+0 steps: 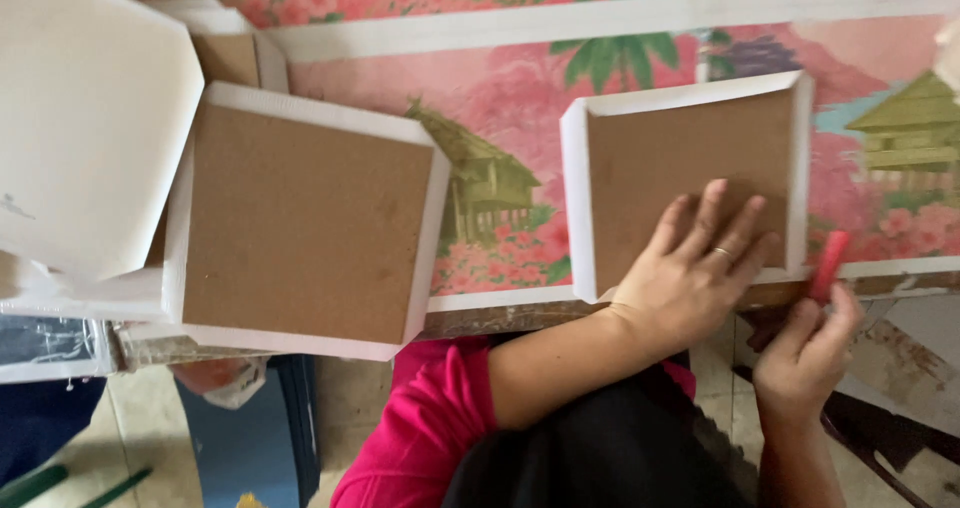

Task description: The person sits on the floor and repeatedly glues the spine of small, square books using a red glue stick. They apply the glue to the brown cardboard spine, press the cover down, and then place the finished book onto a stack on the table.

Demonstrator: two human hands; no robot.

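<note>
One brown board square (690, 168) wrapped in white paper is lying flat at the surface's (500, 98) near edge, its sides nearly equal so no long axis shows, looking light, stiff and best held by its rims. The left hand (690, 273) is pressing on it, fingers spread, while the right hand (805, 353) is pinching a red tool (828, 263) just beside it.
</note>
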